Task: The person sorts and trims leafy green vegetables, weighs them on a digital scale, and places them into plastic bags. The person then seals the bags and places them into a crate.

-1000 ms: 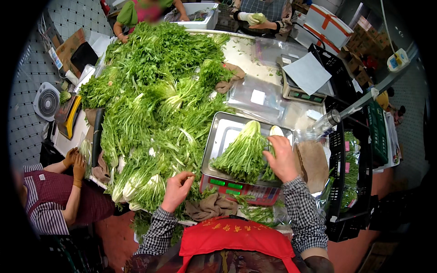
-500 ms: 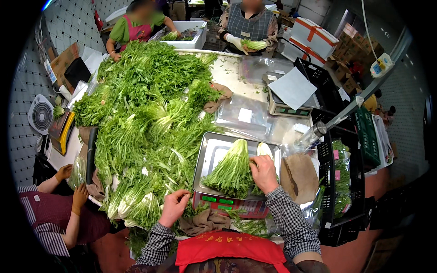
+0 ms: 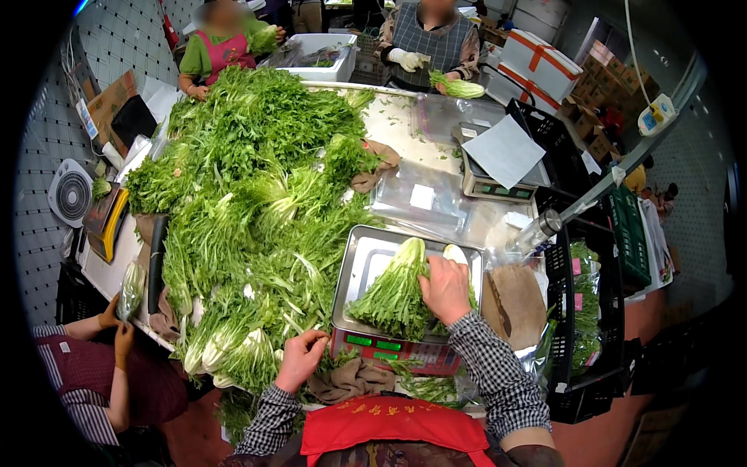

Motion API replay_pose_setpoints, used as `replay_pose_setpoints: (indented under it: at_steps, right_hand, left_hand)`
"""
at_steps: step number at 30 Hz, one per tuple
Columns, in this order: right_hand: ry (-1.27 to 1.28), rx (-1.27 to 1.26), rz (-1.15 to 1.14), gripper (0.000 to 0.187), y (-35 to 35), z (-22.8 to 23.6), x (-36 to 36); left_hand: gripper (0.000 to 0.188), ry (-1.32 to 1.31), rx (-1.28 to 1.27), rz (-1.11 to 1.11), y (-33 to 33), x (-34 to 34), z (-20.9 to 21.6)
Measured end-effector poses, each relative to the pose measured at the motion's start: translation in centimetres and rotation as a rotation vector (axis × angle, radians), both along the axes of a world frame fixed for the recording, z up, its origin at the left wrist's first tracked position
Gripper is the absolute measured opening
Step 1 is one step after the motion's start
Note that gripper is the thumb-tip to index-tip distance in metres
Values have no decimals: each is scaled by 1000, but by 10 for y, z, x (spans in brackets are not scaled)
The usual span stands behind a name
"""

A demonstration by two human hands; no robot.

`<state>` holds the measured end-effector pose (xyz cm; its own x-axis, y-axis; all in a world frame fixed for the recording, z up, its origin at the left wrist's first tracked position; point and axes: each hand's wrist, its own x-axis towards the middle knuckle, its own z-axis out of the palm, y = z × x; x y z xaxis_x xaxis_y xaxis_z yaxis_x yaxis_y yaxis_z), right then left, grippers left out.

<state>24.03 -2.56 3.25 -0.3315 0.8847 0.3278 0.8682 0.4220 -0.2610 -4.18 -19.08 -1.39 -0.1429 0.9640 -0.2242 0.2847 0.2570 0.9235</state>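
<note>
- Two heads of curly endive are laid side by side on the steel tray of a red digital scale; the larger one is placed to the left, with its pale base pointed away from the wearer.
- The second, mostly covered head is reached by the right hand; its fingers are bent over that head and its thumb is set at the larger one's edge, but whether a firm grasp is made cannot be told.
- The left hand is held just left of the scale, beside the greens, with fingers loosely curled; whether anything is pinched in them cannot be told.
- Green lit readouts are shown on the scale's near side, and a crumpled brown cloth is left in front.
- The table's left side is covered by a large heap of curly endive.
- Beyond the scale, clear plastic bags are spread flat, near a second scale topped by a pale sheet.
- At the right, packed greens are held in a black crate.
- At the left edge, a bagged bunch is held by a co-worker.
</note>
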Motion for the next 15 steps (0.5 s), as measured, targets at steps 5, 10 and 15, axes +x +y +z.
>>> replay_pose_setpoints:
  at_steps: [5, 10, 15]
  right_hand:
    - [-63, 78, 57, 8, 8, -6, -2]
    - [-83, 47, 19, 23, 8, -8, -6]
    - [63, 123, 114, 15, 10, -11, -6]
  left_hand:
    - [20, -8, -1, -3, -3, 2, -5]
    - [20, -24, -20, 3, -2, 2, -6]
    - [20, -45, -22, 8, -4, 2, -6]
